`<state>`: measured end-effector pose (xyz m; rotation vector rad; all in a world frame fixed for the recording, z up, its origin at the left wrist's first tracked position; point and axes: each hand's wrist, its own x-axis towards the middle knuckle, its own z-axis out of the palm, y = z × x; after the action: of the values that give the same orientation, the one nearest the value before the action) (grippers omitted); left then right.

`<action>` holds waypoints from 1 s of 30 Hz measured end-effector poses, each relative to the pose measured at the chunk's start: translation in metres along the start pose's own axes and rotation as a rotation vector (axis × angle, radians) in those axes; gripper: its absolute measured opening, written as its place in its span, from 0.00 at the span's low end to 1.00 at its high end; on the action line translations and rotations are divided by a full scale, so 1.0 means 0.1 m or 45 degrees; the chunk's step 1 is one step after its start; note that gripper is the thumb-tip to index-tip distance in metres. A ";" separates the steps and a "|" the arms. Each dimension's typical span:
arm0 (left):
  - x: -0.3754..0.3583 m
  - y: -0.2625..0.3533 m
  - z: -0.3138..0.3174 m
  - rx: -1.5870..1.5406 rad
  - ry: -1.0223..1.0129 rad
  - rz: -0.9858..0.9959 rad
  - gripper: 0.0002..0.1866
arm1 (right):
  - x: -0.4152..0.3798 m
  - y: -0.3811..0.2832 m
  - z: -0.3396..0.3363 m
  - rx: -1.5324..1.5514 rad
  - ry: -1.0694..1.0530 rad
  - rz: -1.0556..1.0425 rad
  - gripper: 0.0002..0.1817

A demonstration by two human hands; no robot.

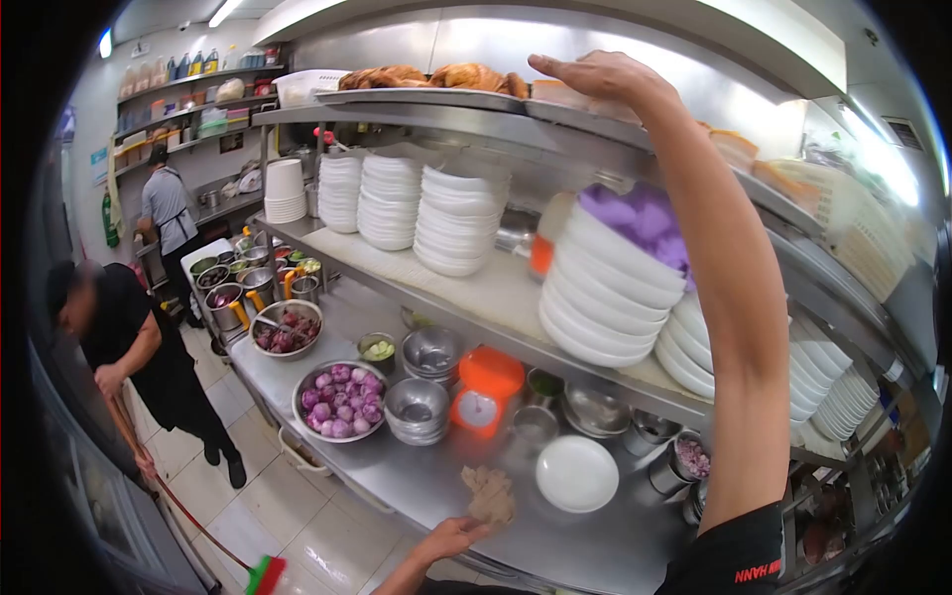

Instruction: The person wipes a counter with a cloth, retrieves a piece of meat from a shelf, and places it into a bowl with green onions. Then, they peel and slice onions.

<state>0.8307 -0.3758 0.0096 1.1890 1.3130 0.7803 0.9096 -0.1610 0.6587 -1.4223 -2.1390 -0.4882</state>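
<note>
My left hand (pixel 451 538) is low at the front edge of the steel counter (pixel 426 486), its fingers closed on a crumpled beige cloth (pixel 489 496). To the right of the cloth lies a white plate (pixel 577 474). My right hand (pixel 600 77) is raised to the top shelf, fingers stretched out flat over a clear-sided container (pixel 557 93), which it partly hides. Left of it, roasted poultry (pixel 466 77) rests on a metal tray (pixel 426 97). My right forearm crosses in front of stacked white bowls, with purple material (pixel 635 223) in the top one.
Bowl stacks (pixel 461 218) fill the middle shelf. A basin of red onions (pixel 339 401), steel bowls (pixel 416 409) and an orange scale (pixel 486 392) stand on the counter. At left, a person (pixel 129 337) holds a broom (pixel 203 531); another person (pixel 169 213) stands farther back.
</note>
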 end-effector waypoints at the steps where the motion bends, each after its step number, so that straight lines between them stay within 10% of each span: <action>1: -0.07 -0.03 -0.02 -0.031 0.011 -0.028 0.29 | 0.08 -0.07 0.09 -0.140 -0.049 0.025 0.48; 10: -0.45 -0.36 -0.73 -0.292 -0.016 -0.271 0.28 | 0.37 -0.36 0.09 -0.221 -0.297 0.133 0.38; 19: -0.67 -0.70 -1.85 -0.501 0.068 -0.362 0.22 | 0.46 -0.14 -0.03 0.043 -0.229 0.275 0.50; 22: -0.67 -0.78 -2.10 -0.335 -0.136 -0.375 0.45 | 0.29 0.36 -0.42 -0.140 -0.064 0.286 0.48; 25: -0.71 -0.78 -2.21 -0.364 -0.057 -0.371 0.35 | -0.07 0.68 -0.77 -0.313 -0.194 0.603 0.29; 30: -0.60 -0.76 -2.27 -0.529 -0.031 -0.411 0.22 | -0.51 0.92 -0.69 -0.375 -0.209 0.710 0.38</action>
<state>0.5871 -0.4063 -0.0133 0.6367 1.2092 0.7513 1.0262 -0.2015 0.6848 -2.1929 -1.7156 -0.4905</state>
